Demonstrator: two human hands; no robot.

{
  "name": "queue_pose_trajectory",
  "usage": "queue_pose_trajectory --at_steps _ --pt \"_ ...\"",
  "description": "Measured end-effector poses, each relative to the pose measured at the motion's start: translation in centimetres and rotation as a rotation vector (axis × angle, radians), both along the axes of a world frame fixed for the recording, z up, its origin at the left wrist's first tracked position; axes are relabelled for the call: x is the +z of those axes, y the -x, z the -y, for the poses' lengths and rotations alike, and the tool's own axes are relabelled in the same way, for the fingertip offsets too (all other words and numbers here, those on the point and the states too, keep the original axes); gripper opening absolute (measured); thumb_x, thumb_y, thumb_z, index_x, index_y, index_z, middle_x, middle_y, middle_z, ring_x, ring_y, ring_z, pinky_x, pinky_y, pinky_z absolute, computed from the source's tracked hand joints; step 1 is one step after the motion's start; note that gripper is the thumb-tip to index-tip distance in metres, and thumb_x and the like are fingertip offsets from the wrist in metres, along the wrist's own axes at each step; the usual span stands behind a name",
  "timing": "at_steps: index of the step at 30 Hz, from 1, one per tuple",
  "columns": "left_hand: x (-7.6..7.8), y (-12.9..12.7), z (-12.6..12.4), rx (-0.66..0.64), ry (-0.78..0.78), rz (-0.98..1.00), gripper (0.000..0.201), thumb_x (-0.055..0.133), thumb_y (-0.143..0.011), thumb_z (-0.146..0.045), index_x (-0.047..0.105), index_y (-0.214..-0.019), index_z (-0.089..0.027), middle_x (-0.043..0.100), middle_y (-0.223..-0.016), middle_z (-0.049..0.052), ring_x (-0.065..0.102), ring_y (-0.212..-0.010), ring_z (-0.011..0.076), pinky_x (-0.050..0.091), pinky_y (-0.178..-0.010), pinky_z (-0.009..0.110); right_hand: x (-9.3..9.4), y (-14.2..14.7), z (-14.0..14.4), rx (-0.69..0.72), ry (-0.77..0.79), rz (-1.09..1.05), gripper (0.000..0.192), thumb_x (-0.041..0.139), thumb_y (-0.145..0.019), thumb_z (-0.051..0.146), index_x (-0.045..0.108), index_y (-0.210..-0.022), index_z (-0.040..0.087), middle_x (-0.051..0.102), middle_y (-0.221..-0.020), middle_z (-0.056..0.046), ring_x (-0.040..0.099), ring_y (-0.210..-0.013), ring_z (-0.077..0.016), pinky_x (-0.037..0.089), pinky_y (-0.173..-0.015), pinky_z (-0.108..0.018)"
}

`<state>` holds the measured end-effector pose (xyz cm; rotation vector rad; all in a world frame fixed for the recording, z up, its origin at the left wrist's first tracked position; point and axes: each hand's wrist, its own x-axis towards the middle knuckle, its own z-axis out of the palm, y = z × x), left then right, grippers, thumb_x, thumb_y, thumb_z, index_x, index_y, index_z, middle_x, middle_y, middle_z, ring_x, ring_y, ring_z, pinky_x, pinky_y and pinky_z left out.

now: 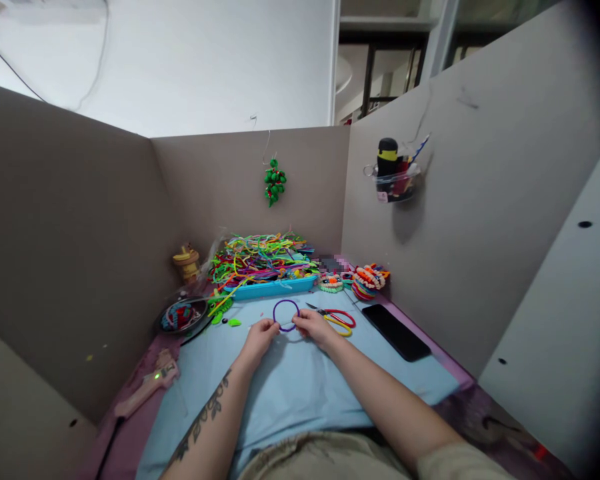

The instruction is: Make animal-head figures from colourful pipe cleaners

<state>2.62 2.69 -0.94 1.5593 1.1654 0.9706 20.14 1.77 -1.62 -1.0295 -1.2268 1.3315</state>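
A purple pipe cleaner [285, 301], bent into a ring, is held up between my two hands over the blue cloth. My left hand [261, 339] pinches the ring at its lower left. On its lower right, the fingers of my right hand [314, 327] are closed on the same ring. Scissors [347, 319] with red and yellow handles lie just beyond my right hand. Small green pieces [235, 323] rest on the cloth to the left of the ring.
A blue tray [275, 288] heaped with colourful pipe cleaners stands at the back. A black phone [397, 332] lies on the right. On the left are a pink glue gun [150, 385] and a dark bowl [161, 327]. Grey partitions [300, 200] enclose the table.
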Motion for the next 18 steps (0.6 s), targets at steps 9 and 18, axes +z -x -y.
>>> queue_pose_trajectory --at_steps 9,18 --pt "0.18 0.45 -0.45 0.015 0.028 -0.035 0.028 0.054 -0.068 -0.041 0.05 -0.056 -0.016 0.039 -0.045 -0.005 0.031 -0.043 0.0076 0.021 -0.046 0.022 -0.2 0.06 -0.14 -0.03 -0.028 0.027 0.022 0.063 -0.065 0.035 0.053 -0.066 0.016 0.051 -0.053 0.004 0.04 -0.043 -0.006 0.029 -0.041 -0.019" --pt "0.31 -0.05 0.33 -0.081 0.001 -0.101 0.019 0.053 -0.066 -0.031 0.048 -0.055 -0.017 0.039 -0.045 -0.006 0.033 -0.043 0.0075 0.024 -0.046 0.021 0.37 0.07 0.1 -0.103 0.018 -0.04 0.028 0.062 -0.065 0.039 0.056 -0.078 0.015 0.061 -0.061 0.0 0.047 -0.046 -0.0073 0.032 -0.042 -0.017"
